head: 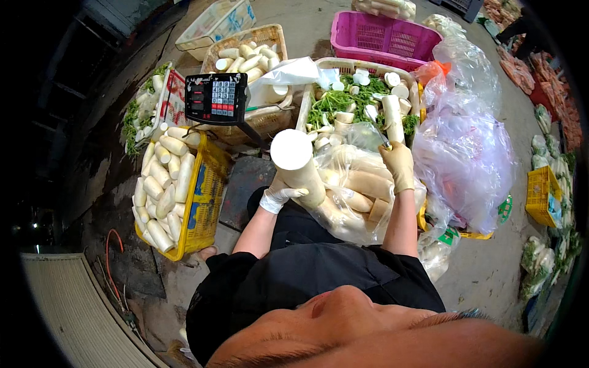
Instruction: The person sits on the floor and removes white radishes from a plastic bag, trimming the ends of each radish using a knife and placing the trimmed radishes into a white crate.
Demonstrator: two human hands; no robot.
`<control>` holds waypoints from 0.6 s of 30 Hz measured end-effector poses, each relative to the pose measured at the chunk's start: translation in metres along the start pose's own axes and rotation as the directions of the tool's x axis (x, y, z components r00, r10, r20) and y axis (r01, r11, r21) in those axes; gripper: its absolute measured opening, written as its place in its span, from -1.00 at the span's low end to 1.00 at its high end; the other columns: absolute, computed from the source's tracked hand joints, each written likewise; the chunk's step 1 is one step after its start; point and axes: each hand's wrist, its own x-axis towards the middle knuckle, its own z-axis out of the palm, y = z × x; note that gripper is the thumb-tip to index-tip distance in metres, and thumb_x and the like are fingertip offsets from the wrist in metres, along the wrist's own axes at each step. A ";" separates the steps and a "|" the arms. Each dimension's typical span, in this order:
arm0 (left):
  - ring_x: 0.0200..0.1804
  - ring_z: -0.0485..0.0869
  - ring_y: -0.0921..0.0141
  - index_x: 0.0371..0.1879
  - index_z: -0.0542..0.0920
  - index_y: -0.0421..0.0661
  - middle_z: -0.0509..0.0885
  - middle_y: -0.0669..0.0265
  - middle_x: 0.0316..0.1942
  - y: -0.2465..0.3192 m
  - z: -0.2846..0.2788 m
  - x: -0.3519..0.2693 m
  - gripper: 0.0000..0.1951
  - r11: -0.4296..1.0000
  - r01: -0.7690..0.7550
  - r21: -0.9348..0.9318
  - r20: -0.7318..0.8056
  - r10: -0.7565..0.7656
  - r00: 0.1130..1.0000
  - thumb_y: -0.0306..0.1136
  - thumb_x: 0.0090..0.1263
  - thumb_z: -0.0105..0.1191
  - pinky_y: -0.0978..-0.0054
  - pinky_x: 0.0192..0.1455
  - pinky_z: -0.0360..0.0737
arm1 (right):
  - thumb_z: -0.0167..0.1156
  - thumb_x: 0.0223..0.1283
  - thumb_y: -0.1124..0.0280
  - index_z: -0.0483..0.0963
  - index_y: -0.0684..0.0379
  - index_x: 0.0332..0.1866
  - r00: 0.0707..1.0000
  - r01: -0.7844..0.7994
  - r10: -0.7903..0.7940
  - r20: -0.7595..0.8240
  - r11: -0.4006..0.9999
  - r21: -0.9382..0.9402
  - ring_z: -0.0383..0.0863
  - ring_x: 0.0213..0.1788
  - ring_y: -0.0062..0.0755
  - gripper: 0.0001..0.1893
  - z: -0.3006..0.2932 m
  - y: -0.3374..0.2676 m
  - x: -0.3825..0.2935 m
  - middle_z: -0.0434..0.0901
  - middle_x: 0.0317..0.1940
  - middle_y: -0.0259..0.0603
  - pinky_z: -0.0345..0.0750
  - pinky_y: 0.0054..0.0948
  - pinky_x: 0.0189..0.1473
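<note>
In a white glove, my left hand (283, 193) grips a thick white daikon radish (301, 177), whose flat, cut end faces up. My gloved right hand (396, 163) holds a knife (378, 131) by its handle, the blade pointing away from me over a crate of trimmings (301, 110). Just beyond that hand a long daikon piece (392, 115) stands among green radish tops (336, 106) and cut white ends. Between my arms lies a clear plastic bag (345, 161) with several large daikons in it.
A yellow crate (195, 202) full of daikons stands at left, near a scale's keypad display (216, 99). Another daikon-filled crate (271, 34) and a magenta crate (340, 34) stand farther back. Heaped plastic bags (464, 161) lie right of my right arm.
</note>
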 end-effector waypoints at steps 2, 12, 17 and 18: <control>0.19 0.57 0.24 0.34 0.31 -0.19 0.57 0.16 0.14 0.011 0.010 0.002 0.01 0.991 0.047 -0.125 0.023 -0.045 0.999 -0.22 -0.20 0.54 0.20 0.34 0.47 | 0.31 0.17 0.17 0.68 0.18 -0.17 0.999 0.009 -0.016 0.048 0.989 0.146 0.61 -0.61 -0.43 -0.70 -0.001 0.002 -0.002 0.65 -0.57 -0.19 0.53 -0.43 -0.48; 0.16 0.57 0.19 0.35 0.27 -0.24 0.55 0.13 0.10 0.009 0.011 0.001 -0.02 0.954 0.016 -0.299 0.042 -0.004 0.999 -0.25 -0.16 0.48 0.16 0.30 0.50 | 0.40 0.11 0.32 0.67 0.13 -0.14 0.995 -0.008 0.068 -0.074 0.788 0.616 0.61 -0.52 -0.65 -0.77 -0.035 -0.043 -0.010 0.69 -0.52 -0.32 0.52 -0.57 -0.46; 0.14 0.61 0.15 0.35 0.28 -0.23 0.58 0.06 0.09 0.034 0.054 0.001 -0.07 0.940 0.013 -0.340 -0.124 -0.059 0.991 -0.19 -0.07 0.42 0.17 0.23 0.60 | 0.52 -0.06 0.41 0.55 0.25 0.11 0.866 -0.158 -0.373 0.334 0.429 0.889 0.64 -0.01 -0.49 -0.45 -0.045 -0.093 -0.072 0.66 -0.02 -0.28 0.59 -0.49 -0.02; 0.13 0.61 0.18 0.34 0.29 -0.23 0.58 0.08 0.10 0.033 0.065 0.004 -0.13 0.934 0.031 -0.356 -0.176 -0.099 0.979 -0.27 -0.03 0.38 0.21 0.24 0.59 | 0.53 -0.09 0.43 0.48 0.25 0.20 0.834 -0.116 -0.453 0.313 0.411 0.904 0.61 0.06 -0.44 -0.36 -0.040 -0.101 -0.087 0.63 0.03 -0.22 0.58 -0.45 0.05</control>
